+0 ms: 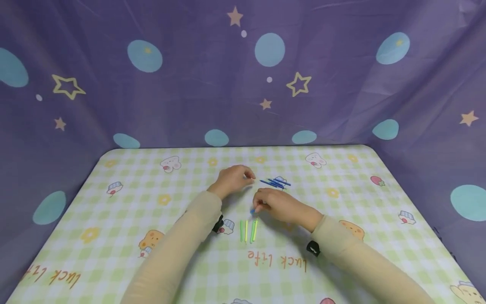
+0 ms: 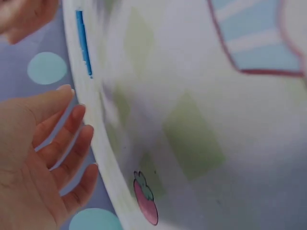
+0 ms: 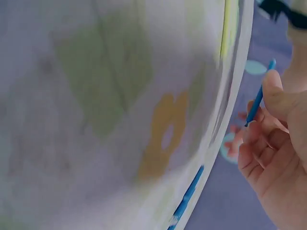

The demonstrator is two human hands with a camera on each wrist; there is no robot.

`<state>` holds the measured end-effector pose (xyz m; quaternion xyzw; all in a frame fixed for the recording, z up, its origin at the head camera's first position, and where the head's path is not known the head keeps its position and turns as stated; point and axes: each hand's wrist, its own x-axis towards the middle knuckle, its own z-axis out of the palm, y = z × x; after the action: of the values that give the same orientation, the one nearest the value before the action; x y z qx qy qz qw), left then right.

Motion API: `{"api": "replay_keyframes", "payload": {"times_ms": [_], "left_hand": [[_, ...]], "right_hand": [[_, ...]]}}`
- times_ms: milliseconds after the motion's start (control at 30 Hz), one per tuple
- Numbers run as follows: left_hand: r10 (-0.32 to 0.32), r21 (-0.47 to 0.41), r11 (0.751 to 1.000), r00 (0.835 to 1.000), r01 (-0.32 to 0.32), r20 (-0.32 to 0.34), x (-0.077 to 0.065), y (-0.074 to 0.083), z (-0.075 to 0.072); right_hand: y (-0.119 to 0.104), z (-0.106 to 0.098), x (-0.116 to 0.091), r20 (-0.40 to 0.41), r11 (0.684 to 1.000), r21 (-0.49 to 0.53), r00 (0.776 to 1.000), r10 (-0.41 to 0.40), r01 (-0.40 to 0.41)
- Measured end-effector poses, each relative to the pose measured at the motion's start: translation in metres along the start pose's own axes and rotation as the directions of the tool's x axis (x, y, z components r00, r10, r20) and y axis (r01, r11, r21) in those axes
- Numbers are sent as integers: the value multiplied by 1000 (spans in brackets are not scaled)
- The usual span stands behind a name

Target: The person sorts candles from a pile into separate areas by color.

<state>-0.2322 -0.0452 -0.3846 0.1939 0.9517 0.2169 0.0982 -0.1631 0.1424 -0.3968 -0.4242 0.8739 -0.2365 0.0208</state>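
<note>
My right hand pinches a short, thin blue stick between thumb and fingers, both ends showing in the right wrist view. It hovers over the cloth, above the upper ends of the green sticks and yellow sticks, which lie side by side in a loose row. Farther back, several blue sticks lie in a loose pile. My left hand is just left of that pile, its fingers loosely bent and nothing between them in the left wrist view.
A checked cloth with printed cartoons and lettering covers the table. Behind and to both sides hangs a purple curtain with stars and blue ovals. Each wrist wears a black strap.
</note>
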Motion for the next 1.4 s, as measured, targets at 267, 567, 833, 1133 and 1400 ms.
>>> {"api": "replay_keyframes", "payload": {"times_ms": [267,567,833,1133,1400], "left_hand": [[39,30,999,999,-39,-5,-34,-1,-4],[153,-31,988,986,-151,71,-71,-1,-5],[272,-74,962,942,-262,195,-90,-7,-2],[293,-36,956,938,-292,182,-97,-12,6],[276,-9,960,943,-279,186,-96,-11,11]], "right_hand": [[17,-6,0,-88,964,8,960,267,-268],[39,-10,7,-151,905,-99,905,398,-414],[48,-11,12,-171,874,-148,882,439,-464],[54,-12,16,-160,845,-157,858,488,-511],[56,-12,15,-155,843,-128,850,503,-522]]}}
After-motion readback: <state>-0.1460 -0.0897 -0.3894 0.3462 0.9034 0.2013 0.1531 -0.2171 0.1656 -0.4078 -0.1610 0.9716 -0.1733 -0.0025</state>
